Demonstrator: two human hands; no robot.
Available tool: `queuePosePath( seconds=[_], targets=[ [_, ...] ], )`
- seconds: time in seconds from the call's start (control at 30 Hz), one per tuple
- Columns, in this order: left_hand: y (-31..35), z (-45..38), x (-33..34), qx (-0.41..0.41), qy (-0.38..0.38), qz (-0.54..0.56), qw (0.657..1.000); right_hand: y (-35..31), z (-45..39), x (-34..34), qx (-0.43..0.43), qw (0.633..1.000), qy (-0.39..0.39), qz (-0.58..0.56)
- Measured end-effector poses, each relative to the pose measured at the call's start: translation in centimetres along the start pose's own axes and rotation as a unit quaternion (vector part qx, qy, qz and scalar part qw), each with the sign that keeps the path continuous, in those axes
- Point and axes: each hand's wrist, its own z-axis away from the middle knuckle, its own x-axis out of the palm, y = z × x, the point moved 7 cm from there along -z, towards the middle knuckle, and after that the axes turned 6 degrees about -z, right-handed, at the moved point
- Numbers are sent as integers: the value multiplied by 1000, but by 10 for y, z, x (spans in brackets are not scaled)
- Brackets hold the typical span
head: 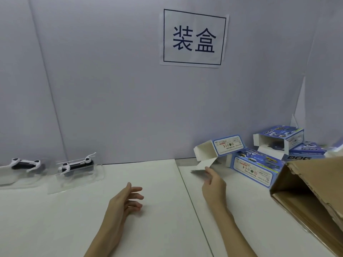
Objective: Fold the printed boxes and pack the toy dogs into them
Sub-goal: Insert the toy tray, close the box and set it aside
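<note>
1. Pinching the white flap of an open printed box (220,148) with the right hand (213,182), lifted just in front of the box pile (259,164).
2. Hovering over the table (167,229): left hand (124,203), fingers loosely spread, holding nothing.
3. Waiting at far left, well apart: two toy dogs (77,165) (26,164) in clear trays, unpacked.
4. Judging progress: some boxes folded; packing these dogs left.

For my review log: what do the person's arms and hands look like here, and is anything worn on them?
Both hands, the left hand and the right hand, are bare: no gloves, rings, watch or wristbands show. The forearms are bare too as far as the bottom edge of the picture, with no sleeve in view. No markings or bandages are visible on either arm.
</note>
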Motion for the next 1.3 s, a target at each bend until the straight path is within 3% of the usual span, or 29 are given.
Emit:
queuePosePath(
  seconds=[0.13,0.27,0.4,0.53,0.77,0.93,1.03,1.17,1.3],
  targets=[
    [3,5,0,31,14,-63,997,-61,11,-12,-205,978,35,7],
    [7,10,5,81,25,-158,984,-108,35,-16,-275,958,20,-77],
    [18,19,22,170,-11,-248,954,-144,64,-14,-252,939,-25,-232],
    [37,25,27,258,37,-244,934,-159,80,-6,-203,920,-61,-329],
    [41,27,31,247,2,-171,954,-160,79,-3,-132,888,-79,-433],
    [58,33,24,278,102,-108,949,-158,70,-6,-128,863,-106,-476],
    [63,32,15,259,112,-36,959,-160,68,-3,-162,870,-131,-446],
    [64,32,14,218,106,23,970,-141,66,8,-174,947,-60,-262],
    [62,31,20,205,66,20,976,-126,70,40,-117,943,-188,-250]
  ],
)
